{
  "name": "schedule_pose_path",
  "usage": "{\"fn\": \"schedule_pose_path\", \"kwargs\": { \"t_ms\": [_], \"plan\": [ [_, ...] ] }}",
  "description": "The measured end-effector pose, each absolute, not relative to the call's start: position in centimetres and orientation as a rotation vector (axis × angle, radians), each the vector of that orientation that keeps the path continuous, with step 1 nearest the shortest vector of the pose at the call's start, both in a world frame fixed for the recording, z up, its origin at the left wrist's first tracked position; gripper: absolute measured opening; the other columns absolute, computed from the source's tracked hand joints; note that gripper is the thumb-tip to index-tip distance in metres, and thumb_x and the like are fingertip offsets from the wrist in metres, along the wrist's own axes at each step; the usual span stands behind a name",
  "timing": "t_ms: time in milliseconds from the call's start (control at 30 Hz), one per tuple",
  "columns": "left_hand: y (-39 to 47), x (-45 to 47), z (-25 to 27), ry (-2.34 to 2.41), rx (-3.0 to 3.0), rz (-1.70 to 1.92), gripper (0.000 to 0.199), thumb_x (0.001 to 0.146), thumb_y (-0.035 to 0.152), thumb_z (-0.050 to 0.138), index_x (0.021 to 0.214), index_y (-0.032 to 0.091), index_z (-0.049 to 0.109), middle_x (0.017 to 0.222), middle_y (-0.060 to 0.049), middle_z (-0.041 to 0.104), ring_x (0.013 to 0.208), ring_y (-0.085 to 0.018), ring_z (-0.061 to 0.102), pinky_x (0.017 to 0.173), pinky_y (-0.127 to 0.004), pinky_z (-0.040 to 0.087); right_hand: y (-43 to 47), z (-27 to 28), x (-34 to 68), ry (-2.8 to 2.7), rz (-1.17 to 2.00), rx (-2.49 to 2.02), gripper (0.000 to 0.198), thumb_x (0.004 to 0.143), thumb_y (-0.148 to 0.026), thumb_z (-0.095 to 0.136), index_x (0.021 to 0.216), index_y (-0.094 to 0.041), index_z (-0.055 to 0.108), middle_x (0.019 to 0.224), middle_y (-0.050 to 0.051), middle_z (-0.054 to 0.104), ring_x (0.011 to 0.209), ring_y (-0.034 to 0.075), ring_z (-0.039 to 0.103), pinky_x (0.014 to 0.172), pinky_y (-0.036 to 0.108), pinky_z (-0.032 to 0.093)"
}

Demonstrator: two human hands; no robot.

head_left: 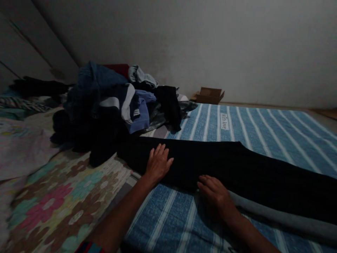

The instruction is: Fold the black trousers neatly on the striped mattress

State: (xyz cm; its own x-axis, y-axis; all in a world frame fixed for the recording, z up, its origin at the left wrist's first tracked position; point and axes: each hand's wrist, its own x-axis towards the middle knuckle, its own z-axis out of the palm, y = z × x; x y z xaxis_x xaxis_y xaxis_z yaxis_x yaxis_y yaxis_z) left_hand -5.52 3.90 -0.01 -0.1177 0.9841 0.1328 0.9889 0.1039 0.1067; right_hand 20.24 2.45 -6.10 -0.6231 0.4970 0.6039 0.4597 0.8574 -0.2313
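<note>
The black garment [205, 154] is being supported by the blue striped sheet [263, 126], laid lengthwise and being cut off by the right edge of view. The left hand [158, 162] is being held palm down on its left part, fingers straight and slightly apart, nothing being clasped. The right hand [214, 191] is being rested at the near edge, fingers bent; whether cloth is being pinched cannot be told. To that hand's right, a grey strip [284, 214] is being exposed along the edge. The garment's left end is being bordered by the clothes pile [105, 105], their outlines being blurred by darkness. The floral sheet [60, 203] is being partly covered by the pile. Near the wall [237, 52], an open box [209, 95] is being seen.
</note>
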Motion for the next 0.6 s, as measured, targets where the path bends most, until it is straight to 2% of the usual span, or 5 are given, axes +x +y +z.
{"fn": "schedule_pose_path", "kwargs": {
  "t_ms": [200, 333, 467, 600],
  "plan": [
    [1.8, 0.5, 0.1, -1.94, -2.643, -0.72, 0.033, 0.084, 0.021, 0.052, 0.116, 0.016, 0.059, 0.138, -0.012, 0.05, 0.134, -0.023, 0.036, 0.108, -0.042, 0.035, 2.3, -5.4, 20.2, -2.303, 0.089, -0.667, 0.03, 0.087, -0.007, 0.039, 0.107, -0.015, 0.061, 0.11, 0.012, 0.064, 0.106, 0.024, 0.057, 0.088, 0.041, 0.05],
    [1.0, 2.3, -0.9, -1.937, -2.714, -0.882, 0.031, 0.082, 0.019, 0.053, 0.112, 0.017, 0.061, 0.134, -0.011, 0.053, 0.131, -0.022, 0.041, 0.107, -0.041, 0.038, 2.4, -5.3, 20.0, -2.308, 0.136, -0.663, 0.03, 0.088, -0.009, 0.038, 0.107, -0.015, 0.06, 0.11, 0.012, 0.064, 0.105, 0.023, 0.056, 0.087, 0.041, 0.05],
    [0.8, 2.5, -1.8, -2.003, -2.646, -0.963, 0.024, 0.082, 0.02, 0.052, 0.104, 0.017, 0.063, 0.13, -0.012, 0.057, 0.127, -0.024, 0.046, 0.104, -0.042, 0.041, 2.5, -5.3, 19.7, -2.282, 0.149, -0.679, 0.029, 0.088, -0.009, 0.038, 0.107, -0.014, 0.06, 0.11, 0.012, 0.063, 0.105, 0.023, 0.055, 0.088, 0.041, 0.048],
    [1.1, 2.3, -2.2, -1.939, -2.62, -0.864, 0.023, 0.085, 0.017, 0.046, 0.101, 0.018, 0.062, 0.13, -0.011, 0.056, 0.127, -0.024, 0.045, 0.104, -0.045, 0.041, 2.8, -5.0, 19.4, -2.25, 0.174, -0.657, 0.025, 0.087, -0.009, 0.041, 0.102, -0.014, 0.06, 0.106, 0.011, 0.064, 0.1, 0.021, 0.056, 0.085, 0.038, 0.049]
  ]
}}
